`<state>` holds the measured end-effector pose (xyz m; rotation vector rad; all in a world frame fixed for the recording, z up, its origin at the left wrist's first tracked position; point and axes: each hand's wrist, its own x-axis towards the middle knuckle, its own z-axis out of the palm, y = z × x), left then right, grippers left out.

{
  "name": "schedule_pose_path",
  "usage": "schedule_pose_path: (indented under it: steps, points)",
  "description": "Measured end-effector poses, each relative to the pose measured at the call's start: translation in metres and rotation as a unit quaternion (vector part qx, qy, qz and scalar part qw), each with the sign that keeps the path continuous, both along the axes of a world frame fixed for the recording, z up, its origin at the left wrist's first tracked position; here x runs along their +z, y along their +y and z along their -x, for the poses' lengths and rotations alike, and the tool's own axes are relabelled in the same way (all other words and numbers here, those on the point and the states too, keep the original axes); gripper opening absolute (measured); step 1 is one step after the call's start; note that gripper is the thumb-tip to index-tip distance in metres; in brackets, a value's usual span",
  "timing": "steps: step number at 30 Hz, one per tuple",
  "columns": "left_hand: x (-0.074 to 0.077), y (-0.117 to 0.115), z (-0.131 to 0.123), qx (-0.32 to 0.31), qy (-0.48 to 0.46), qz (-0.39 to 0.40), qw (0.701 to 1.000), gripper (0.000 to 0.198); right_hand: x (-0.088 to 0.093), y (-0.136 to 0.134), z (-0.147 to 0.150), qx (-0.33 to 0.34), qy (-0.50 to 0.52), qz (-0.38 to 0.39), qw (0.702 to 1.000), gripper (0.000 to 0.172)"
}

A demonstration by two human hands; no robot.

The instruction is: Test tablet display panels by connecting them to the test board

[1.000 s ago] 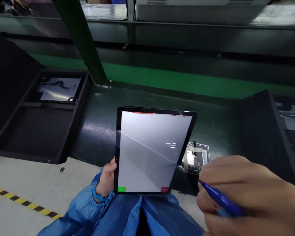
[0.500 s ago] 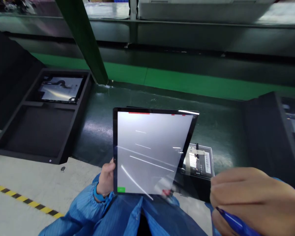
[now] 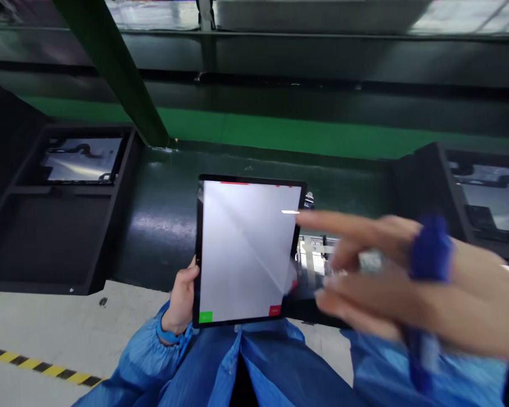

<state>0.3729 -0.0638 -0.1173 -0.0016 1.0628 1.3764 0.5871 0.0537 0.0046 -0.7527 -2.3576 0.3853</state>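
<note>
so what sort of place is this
Probably an electronics factory or workshop: a black divided tray holds a silvery device panel, and a yellow-and-black striped line crosses the pale floor.

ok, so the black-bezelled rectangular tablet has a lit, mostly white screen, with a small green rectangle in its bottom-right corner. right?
Wrong corner: in the head view, the small green rectangle is at the screen's bottom left; a small red rectangle sits bottom right. The black-bezelled rectangular tablet does have a lit, mostly white screen.
</note>
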Motion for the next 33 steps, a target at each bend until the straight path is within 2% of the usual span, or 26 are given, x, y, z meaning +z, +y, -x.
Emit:
schedule_pose_path:
  steps: [2, 4, 6, 7, 8, 10, 11, 13, 15, 18, 20, 25, 28, 30, 31, 33]
  points:
    - [0.001, 0.006, -0.009, -0.058, 0.014, -0.025, 0.998, 0.032, -0.005, 0.014, 0.013, 0.025, 0.036, 0.023, 0.999, 0.026]
    - [0.002, 0.009, -0.016, -0.113, 0.022, -0.035, 0.993, 0.030, -0.010, 0.026, 0.022, 0.013, 0.122, 0.052, 0.991, 0.027]
    - [0.004, 0.010, -0.020, -0.131, 0.015, -0.017, 0.991, 0.029, -0.014, 0.035, 0.026, -0.026, 0.208, 0.096, 0.973, 0.020]
    - [0.005, 0.010, -0.021, -0.127, 0.010, -0.004, 0.992, 0.029, -0.016, 0.039, 0.026, -0.030, 0.229, 0.119, 0.966, 0.009]
    - [0.006, 0.010, -0.021, -0.117, 0.006, 0.006, 0.993, 0.029, -0.017, 0.043, 0.025, -0.018, 0.233, 0.140, 0.962, 0.012]
    - [0.010, 0.011, -0.019, -0.088, 0.003, 0.019, 0.996, 0.029, -0.020, 0.049, 0.021, 0.045, 0.196, 0.164, 0.966, 0.053]
    - [0.012, 0.012, -0.018, -0.074, 0.003, 0.023, 0.997, 0.029, -0.021, 0.051, 0.019, 0.079, 0.165, 0.169, 0.969, 0.069]
    - [0.015, 0.012, -0.016, -0.053, -0.001, 0.030, 0.998, 0.028, -0.022, 0.054, 0.016, 0.117, 0.124, 0.162, 0.972, 0.076]
    - [0.018, 0.012, -0.015, -0.039, -0.010, 0.039, 0.998, 0.026, -0.021, 0.055, 0.014, 0.106, 0.105, 0.123, 0.981, 0.070]
    - [0.019, 0.012, -0.012, -0.029, -0.013, 0.054, 0.998, 0.023, -0.019, 0.056, 0.009, 0.002, 0.070, 0.052, 0.996, 0.058]
    - [0.020, 0.012, -0.009, -0.018, -0.004, 0.059, 0.998, 0.020, -0.018, 0.057, 0.005, -0.037, 0.050, 0.052, 0.997, 0.051]
    - [0.021, 0.015, -0.004, 0.012, 0.017, 0.037, 0.999, 0.021, -0.016, 0.056, 0.003, 0.036, 0.083, 0.073, 0.993, 0.030]
    - [0.019, 0.016, -0.006, -0.002, 0.035, 0.020, 0.999, 0.025, -0.017, 0.052, 0.008, 0.079, 0.124, 0.082, 0.986, 0.024]
    - [0.015, 0.016, -0.010, -0.016, 0.052, 0.010, 0.998, 0.026, -0.019, 0.050, 0.012, 0.075, 0.134, 0.128, 0.980, 0.021]
    - [0.012, 0.015, -0.011, -0.021, 0.059, 0.006, 0.998, 0.027, -0.022, 0.050, 0.014, 0.076, 0.138, 0.164, 0.974, 0.022]
    - [0.008, 0.015, -0.014, -0.029, 0.065, 0.003, 0.997, 0.026, -0.026, 0.052, 0.017, 0.095, 0.149, 0.226, 0.958, 0.037]
